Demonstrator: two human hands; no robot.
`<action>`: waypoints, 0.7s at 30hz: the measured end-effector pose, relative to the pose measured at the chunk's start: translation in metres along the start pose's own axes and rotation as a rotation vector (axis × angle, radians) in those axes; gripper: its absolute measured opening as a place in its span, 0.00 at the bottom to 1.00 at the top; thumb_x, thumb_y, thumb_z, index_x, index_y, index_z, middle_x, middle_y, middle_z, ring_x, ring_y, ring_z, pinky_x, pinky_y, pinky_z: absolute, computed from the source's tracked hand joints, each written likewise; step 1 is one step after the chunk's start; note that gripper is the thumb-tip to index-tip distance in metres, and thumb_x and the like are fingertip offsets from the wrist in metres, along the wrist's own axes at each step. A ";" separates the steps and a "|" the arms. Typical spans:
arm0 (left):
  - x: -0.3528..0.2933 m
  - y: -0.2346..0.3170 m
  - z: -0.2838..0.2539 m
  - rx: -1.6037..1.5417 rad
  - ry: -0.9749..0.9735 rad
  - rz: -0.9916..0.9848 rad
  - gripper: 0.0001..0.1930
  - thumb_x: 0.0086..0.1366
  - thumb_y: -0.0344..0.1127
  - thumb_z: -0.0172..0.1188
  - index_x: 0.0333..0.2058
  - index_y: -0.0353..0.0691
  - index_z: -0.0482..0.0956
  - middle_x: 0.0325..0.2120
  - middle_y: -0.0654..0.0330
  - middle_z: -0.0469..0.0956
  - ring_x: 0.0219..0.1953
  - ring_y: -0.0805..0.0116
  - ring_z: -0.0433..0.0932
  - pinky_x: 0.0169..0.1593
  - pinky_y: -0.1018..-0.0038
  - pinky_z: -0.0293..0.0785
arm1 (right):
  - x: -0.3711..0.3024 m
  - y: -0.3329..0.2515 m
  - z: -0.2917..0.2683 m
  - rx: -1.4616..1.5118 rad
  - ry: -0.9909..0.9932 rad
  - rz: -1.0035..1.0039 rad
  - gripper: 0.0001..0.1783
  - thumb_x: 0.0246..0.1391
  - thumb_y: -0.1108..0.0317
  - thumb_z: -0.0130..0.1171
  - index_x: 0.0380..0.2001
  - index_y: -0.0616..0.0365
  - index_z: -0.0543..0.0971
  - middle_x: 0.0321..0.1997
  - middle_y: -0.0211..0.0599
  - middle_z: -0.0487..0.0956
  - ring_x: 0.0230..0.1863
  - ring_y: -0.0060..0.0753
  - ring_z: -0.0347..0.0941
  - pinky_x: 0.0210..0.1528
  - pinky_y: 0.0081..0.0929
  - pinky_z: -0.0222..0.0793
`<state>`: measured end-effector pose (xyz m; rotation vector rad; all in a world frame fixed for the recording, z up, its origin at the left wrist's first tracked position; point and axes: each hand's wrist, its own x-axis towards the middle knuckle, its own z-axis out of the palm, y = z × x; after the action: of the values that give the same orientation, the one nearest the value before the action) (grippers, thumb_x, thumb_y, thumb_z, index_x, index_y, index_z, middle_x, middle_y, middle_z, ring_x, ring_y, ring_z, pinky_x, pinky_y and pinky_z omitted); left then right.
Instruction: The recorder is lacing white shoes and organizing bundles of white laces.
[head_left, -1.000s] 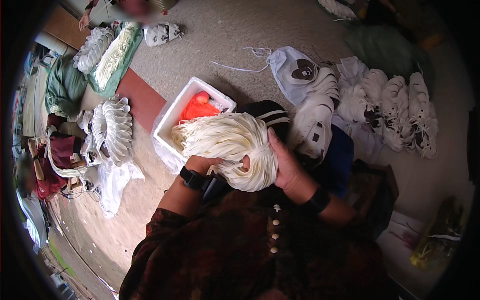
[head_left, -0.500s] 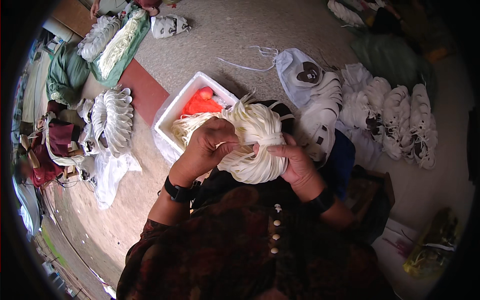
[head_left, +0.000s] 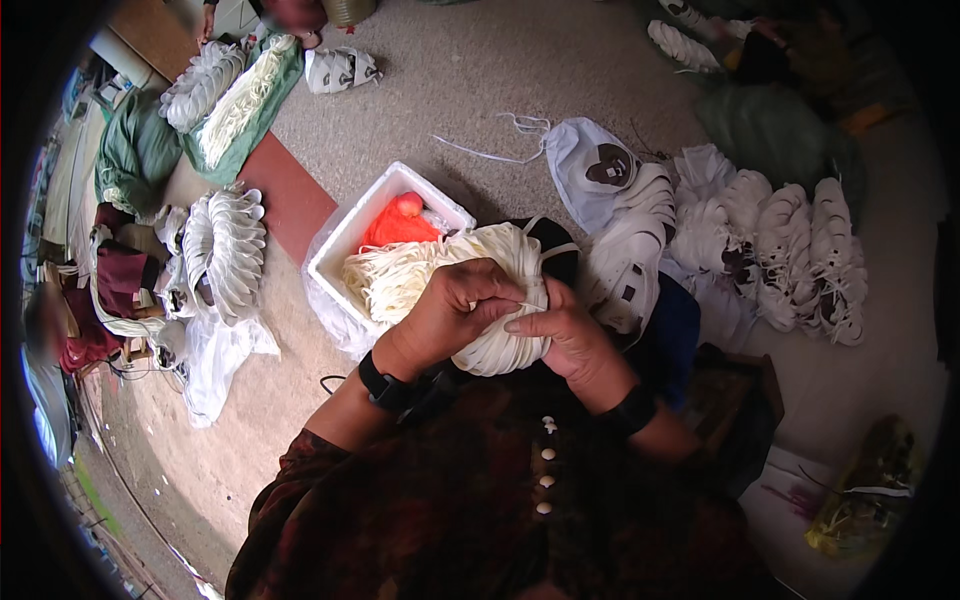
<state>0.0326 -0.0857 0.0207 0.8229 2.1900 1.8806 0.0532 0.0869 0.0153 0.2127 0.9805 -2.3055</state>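
A cream bundle of laces (head_left: 500, 352) fills mid-frame — the left hand (head_left: 450, 308) keeps its grip pinched at the bound neck, the right hand (head_left: 575, 335) clasps around it, thumb on top. Left of centre, a white box (head_left: 346, 234) holds a red bag (head_left: 392, 230).

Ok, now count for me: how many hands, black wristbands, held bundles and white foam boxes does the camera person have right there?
Hands (left hand, right hand): 2
Black wristbands: 2
Held white strand bundle: 1
White foam box: 1
Total: 6
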 end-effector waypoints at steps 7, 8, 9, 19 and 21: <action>0.009 0.004 0.002 -0.041 0.036 -0.113 0.08 0.50 0.19 0.60 0.31 0.35 0.77 0.26 0.58 0.75 0.28 0.63 0.76 0.34 0.73 0.72 | 0.001 -0.004 0.011 -0.079 -0.001 -0.044 0.41 0.28 0.85 0.55 0.55 0.62 0.63 0.51 0.35 0.71 0.53 0.31 0.68 0.56 0.29 0.63; 0.011 0.005 0.003 -0.130 0.068 -0.270 0.09 0.50 0.19 0.60 0.32 0.35 0.76 0.26 0.56 0.75 0.27 0.62 0.76 0.33 0.73 0.72 | 0.002 -0.003 0.010 -0.094 0.004 -0.068 0.40 0.30 0.84 0.56 0.54 0.62 0.63 0.49 0.35 0.72 0.52 0.30 0.69 0.55 0.28 0.64; 0.013 0.005 0.003 -0.128 0.070 -0.265 0.09 0.50 0.19 0.60 0.32 0.35 0.76 0.26 0.56 0.75 0.27 0.62 0.76 0.33 0.73 0.72 | 0.002 -0.004 0.010 -0.111 0.009 -0.093 0.38 0.31 0.83 0.57 0.53 0.62 0.64 0.47 0.34 0.73 0.50 0.29 0.69 0.54 0.27 0.64; 0.021 -0.003 0.009 0.605 0.017 0.084 0.07 0.41 0.26 0.56 0.22 0.34 0.71 0.19 0.51 0.69 0.21 0.50 0.71 0.25 0.63 0.71 | 0.006 0.017 -0.009 -0.146 0.013 -0.095 0.41 0.30 0.83 0.53 0.56 0.60 0.60 0.49 0.30 0.69 0.52 0.25 0.66 0.56 0.24 0.60; 0.027 0.001 0.010 0.729 0.072 0.052 0.06 0.43 0.27 0.56 0.23 0.34 0.70 0.22 0.47 0.71 0.22 0.46 0.73 0.25 0.58 0.73 | 0.006 0.020 -0.008 -0.149 0.053 -0.129 0.38 0.33 0.81 0.54 0.55 0.60 0.61 0.51 0.32 0.69 0.55 0.28 0.64 0.58 0.26 0.58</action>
<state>0.0150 -0.0636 0.0262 0.9133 2.9598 1.1061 0.0595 0.0788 -0.0040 0.1538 1.2200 -2.3394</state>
